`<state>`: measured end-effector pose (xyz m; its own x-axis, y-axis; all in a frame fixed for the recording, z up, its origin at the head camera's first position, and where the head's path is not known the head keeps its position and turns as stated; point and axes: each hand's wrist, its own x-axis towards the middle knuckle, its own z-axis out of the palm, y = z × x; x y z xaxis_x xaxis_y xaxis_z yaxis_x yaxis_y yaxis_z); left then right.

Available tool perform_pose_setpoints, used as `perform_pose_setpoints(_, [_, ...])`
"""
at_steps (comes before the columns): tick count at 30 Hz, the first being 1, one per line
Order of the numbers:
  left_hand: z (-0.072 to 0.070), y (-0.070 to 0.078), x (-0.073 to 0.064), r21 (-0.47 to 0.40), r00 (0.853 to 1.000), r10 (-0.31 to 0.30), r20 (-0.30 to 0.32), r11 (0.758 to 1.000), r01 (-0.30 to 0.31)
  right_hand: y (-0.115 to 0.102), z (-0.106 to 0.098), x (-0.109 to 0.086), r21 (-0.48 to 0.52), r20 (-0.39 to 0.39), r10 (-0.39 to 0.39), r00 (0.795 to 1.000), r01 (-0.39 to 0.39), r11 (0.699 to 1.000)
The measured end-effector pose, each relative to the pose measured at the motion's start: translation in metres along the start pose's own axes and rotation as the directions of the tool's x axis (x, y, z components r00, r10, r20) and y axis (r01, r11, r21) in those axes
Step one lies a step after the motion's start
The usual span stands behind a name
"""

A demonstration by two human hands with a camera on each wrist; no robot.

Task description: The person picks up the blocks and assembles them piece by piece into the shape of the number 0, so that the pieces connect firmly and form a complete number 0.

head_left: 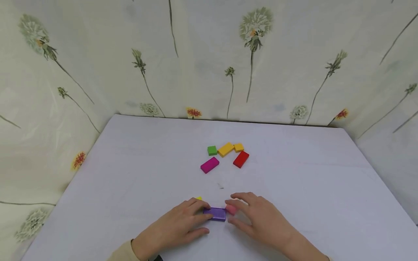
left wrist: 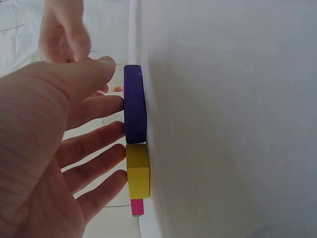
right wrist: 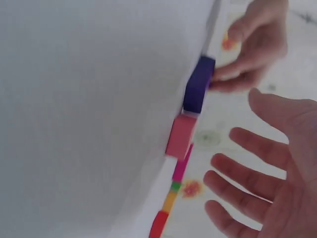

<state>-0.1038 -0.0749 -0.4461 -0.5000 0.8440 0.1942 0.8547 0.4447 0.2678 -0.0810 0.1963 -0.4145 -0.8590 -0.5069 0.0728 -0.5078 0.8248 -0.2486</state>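
Dandelion-printed cloth [head_left: 196,79] hangs behind the pale table [head_left: 147,152], and from where I stand two bare hands are over its near edge. The person's left hand [head_left: 177,224] has a wide grip, fingertips resting on a purple block [head_left: 218,214] and a yellow block [left wrist: 138,173], thumb held away. Those two lie end to end. At the purple block's other end, just beside it, is a pink block [head_left: 231,209]; the right hand [head_left: 264,219] hovers by it, grip wide, fingers apart, holding nothing. Farther back I see a magenta block [head_left: 210,165], a green block [head_left: 212,150], a long orange block [head_left: 226,149], a small orange block [head_left: 238,147] and a red block [head_left: 241,159], loosely clustered.
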Motion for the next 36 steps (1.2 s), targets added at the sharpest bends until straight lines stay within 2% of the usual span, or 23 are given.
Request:
perform_pose_setpoints(4, [-0.001, 0.0, 0.0, -0.002, 1.0, -0.012, 0.02, 1.0, 0.012, 0.018, -0.006, 0.012, 0.148, -0.11, 0.138, 0.984, -0.121, 0.982])
perform_pose_setpoints(8, [-0.001, 0.001, -0.001, 0.003, 1.0, -0.011, 0.011, 1.0, 0.011, 0.04, -0.009, 0.025, 0.333, -0.149, 0.276, 0.949, -0.215, 0.918])
perform_pose_setpoints(11, [0.0, 0.001, -0.001, 0.007, 1.0, -0.007, 0.0, 1.0, 0.007, 0.056, -0.008, 0.033, 0.402, -0.157, 0.349, 0.924, -0.263, 0.877])
perform_pose_setpoints(17, [0.0, 0.0, -0.002, 0.003, 1.0, -0.009, -0.002, 1.0, 0.009, 0.082, -0.006, 0.047, 0.421, -0.067, 0.467, 0.882, -0.399, 0.815])
perform_pose_setpoints(21, [0.0, 0.0, -0.001, 0.001, 1.0, -0.011, -0.002, 1.0, 0.011, 0.092, -0.006, 0.056, 0.423, 0.006, 0.499, 0.867, -0.454, 0.784])
perform_pose_setpoints(26, [0.0, 0.0, -0.001, 0.003, 1.0, -0.017, 0.0, 1.0, 0.017, 0.1, -0.006, 0.066, 0.409, 0.064, 0.511, 0.857, -0.49, 0.77])
perform_pose_setpoints(36, [-0.001, 0.0, -0.001, 0.009, 1.0, -0.011, -0.003, 1.0, 0.011, 0.107, -0.002, 0.088, 0.353, 0.113, 0.553, 0.826, -0.554, 0.755])
